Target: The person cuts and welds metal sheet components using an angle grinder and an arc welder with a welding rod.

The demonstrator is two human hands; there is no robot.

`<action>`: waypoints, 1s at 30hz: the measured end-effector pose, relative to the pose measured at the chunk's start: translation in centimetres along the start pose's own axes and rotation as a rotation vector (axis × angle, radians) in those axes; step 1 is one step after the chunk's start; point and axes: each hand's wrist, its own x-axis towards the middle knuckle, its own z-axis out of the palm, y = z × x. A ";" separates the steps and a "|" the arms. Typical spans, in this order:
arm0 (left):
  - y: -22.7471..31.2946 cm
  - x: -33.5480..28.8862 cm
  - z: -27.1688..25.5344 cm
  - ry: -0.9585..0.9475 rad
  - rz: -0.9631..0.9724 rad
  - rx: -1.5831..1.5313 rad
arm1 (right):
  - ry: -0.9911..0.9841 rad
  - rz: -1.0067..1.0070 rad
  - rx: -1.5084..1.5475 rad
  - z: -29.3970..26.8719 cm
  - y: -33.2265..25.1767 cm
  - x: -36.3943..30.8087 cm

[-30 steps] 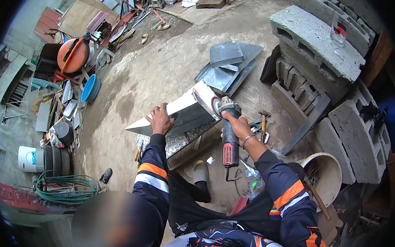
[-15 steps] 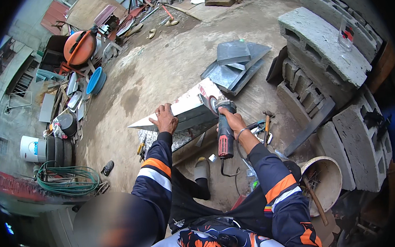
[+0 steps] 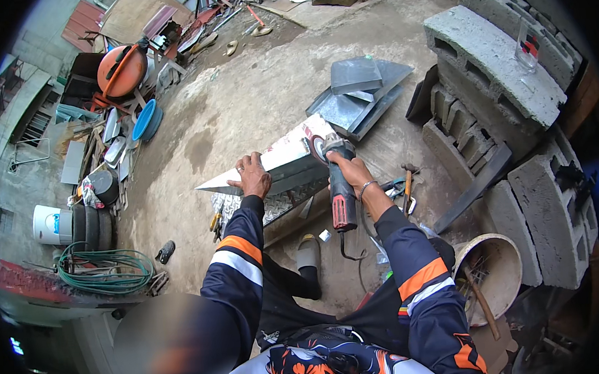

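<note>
A long, wedge-shaped sheet metal piece [image 3: 285, 152] with a whitish top face lies in front of me, its pointed end to the left. My left hand [image 3: 254, 178] grips it near that end, fingers over the top face and thumb toward the tip. In my right hand [image 3: 352, 172] is a dark and red angle grinder [image 3: 342, 201], held round its body near the head. The grinder's disc [image 3: 318, 148] is at the right end of the metal piece; whether it touches I cannot tell. Under the piece, patterned metal [image 3: 281, 208] shows.
Beyond the workpiece lie stacked grey metal trays [image 3: 356, 77]. Concrete blocks [image 3: 490, 59] stand at the right, above a bucket [image 3: 509, 270] holding a hammer. Another hammer [image 3: 407, 187] lies beside my right forearm. A coiled green hose [image 3: 102, 271] sits left; the grinder's cord [image 3: 350, 256] hangs near my foot.
The grinder has shifted slightly away from me along with my right hand, and its head has turned a little. My left hand stays on the metal piece, moved very slightly forward.
</note>
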 end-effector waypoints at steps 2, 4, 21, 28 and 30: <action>0.1 -0.2 0.2 0.011 0.010 -0.011 | 0.006 -0.016 -0.013 0.1 -0.2 0.0; 0.1 -0.2 0.3 0.015 0.010 -0.009 | 0.005 -0.044 -0.033 0.3 -0.5 -0.1; -1.9 0.5 1.8 0.122 0.152 -0.019 | 0.035 -0.138 -0.101 0.8 -0.3 0.8; -1.8 0.2 1.2 0.092 0.104 -0.007 | 0.095 -0.183 -0.253 0.8 0.5 2.2; -2.5 0.3 1.2 0.101 0.106 0.000 | 0.083 -0.182 -0.256 1.3 0.2 2.0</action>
